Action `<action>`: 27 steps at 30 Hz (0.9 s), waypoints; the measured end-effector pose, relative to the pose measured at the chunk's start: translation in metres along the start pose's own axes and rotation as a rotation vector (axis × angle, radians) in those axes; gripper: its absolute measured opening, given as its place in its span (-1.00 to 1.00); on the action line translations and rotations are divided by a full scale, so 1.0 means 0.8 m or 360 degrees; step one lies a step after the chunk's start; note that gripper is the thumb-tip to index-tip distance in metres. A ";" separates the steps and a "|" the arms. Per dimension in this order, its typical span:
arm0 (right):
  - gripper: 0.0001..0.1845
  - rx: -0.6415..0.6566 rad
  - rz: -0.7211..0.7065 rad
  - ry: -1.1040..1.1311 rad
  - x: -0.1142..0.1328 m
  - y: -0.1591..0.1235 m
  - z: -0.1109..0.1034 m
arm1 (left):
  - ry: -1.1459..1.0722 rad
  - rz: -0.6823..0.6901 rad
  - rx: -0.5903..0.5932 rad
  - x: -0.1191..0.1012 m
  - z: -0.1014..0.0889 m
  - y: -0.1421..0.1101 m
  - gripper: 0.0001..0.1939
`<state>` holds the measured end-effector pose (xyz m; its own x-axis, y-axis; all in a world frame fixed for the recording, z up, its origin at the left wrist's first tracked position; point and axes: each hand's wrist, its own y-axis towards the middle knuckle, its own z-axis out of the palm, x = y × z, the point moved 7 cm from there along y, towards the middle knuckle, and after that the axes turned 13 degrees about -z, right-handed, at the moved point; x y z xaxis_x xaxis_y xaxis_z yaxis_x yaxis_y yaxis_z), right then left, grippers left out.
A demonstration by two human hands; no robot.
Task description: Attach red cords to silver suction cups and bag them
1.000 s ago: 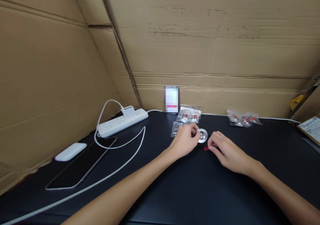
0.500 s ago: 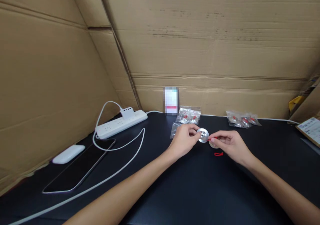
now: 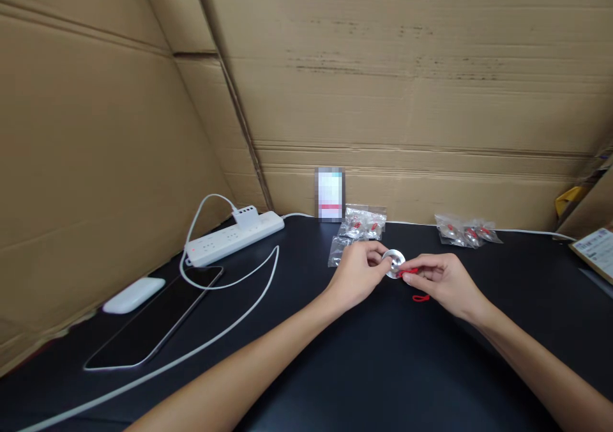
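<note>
On the near left of the black desk (image 3: 383,374), a white cable (image 3: 191,349) ran past a dark-screened phone (image 3: 158,320), with a rounded white case (image 3: 134,295) just beside the phone; toward the middle, a small red loop (image 3: 421,298) showed below the fingers of the right hand (image 3: 445,285); that hand pinched a red cord (image 3: 410,271) between thumb and forefinger, its tips at the right edge of a silvery disc (image 3: 393,255); whether they touched the disc could not be told; the left hand (image 3: 361,272) gripped the disc by its left side, tilted so that its face showed; farther back lay a white power strip (image 3: 234,237), clear bags (image 3: 364,224) behind the left hand and more bags (image 3: 465,231) to the right; beyond them, a lit screen (image 3: 330,195) stood near the cardboard wall (image 3: 407,106).
</note>
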<state>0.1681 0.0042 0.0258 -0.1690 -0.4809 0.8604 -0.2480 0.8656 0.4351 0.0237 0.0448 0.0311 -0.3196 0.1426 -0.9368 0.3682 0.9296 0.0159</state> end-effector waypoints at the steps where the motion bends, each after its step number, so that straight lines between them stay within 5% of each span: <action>1: -0.75 0.0004 -0.0003 -0.0012 0.000 0.000 0.000 | -0.0004 -0.0002 0.0001 0.000 0.000 0.000 -0.86; 12: -0.82 -0.0053 -0.0125 -0.0390 0.003 -0.001 -0.008 | -0.0041 -0.0076 0.0007 -0.002 0.000 -0.001 -0.88; 17: -0.83 -0.0025 -0.0381 -0.0893 0.029 -0.002 -0.005 | -0.0180 -0.0160 0.0150 0.005 0.011 0.000 -0.80; 27: -0.84 -0.0005 -0.0476 -0.0969 0.037 -0.004 0.000 | -0.0478 -0.0228 0.0420 -0.001 0.031 -0.011 -0.80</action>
<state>0.1639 -0.0123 0.0498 -0.6006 -0.6921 0.4004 -0.3652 0.6829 0.6327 0.0420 0.0284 0.0231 -0.1298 -0.1232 -0.9839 0.5618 0.8085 -0.1754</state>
